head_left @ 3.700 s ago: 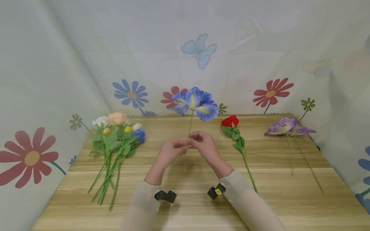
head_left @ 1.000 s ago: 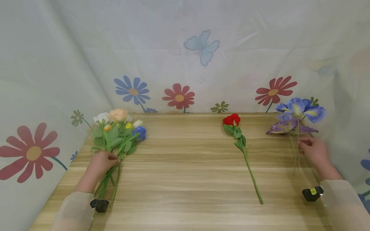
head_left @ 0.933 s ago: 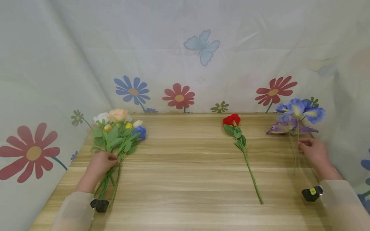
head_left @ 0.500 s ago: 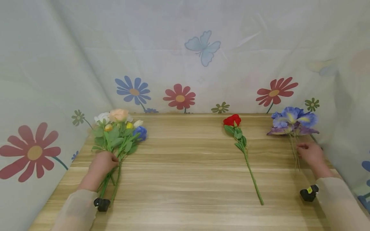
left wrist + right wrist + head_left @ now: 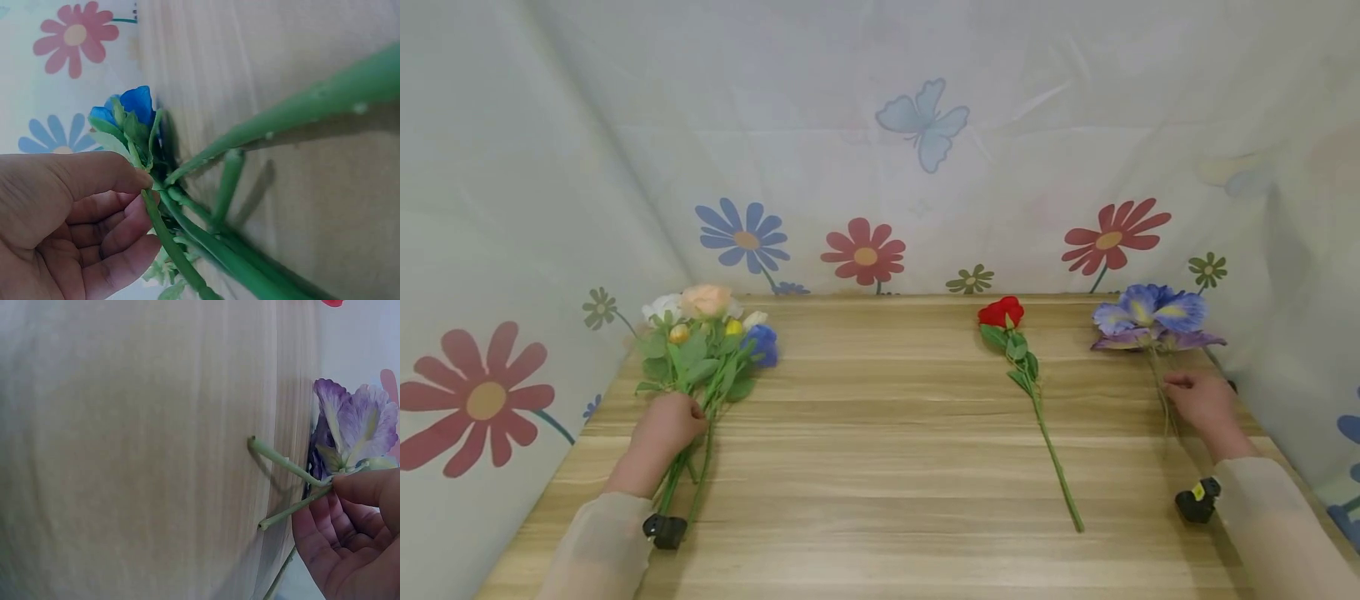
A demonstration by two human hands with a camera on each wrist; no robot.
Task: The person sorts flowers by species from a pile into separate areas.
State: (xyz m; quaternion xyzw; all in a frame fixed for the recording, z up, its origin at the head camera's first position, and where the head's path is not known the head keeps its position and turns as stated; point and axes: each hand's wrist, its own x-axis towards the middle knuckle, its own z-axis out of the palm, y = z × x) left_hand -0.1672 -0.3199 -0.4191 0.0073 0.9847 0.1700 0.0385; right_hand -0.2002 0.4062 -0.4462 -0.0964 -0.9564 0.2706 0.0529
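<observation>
My left hand is at the bunch of flowers on the left, over its green stems. In the left wrist view its thumb and forefinger pinch one green stem, near a blue flower. My right hand pinches the stem of a blue iris at the table's right side. That bloom overlaps the purple irises beneath it. Two thin stems meet at the right fingertips in the right wrist view, with a purple iris bloom behind them.
A red rose with a leafy green stem lies right of the middle. The left bunch also holds a peach flower, a white flower and yellow buds. Wood-grain table runs back to a flower-print curtain.
My right hand has carried the blue iris from the centre to the right and lowered it over the purple irises. My left hand has moved from the centre to the left bunch, pinching a stem there.
</observation>
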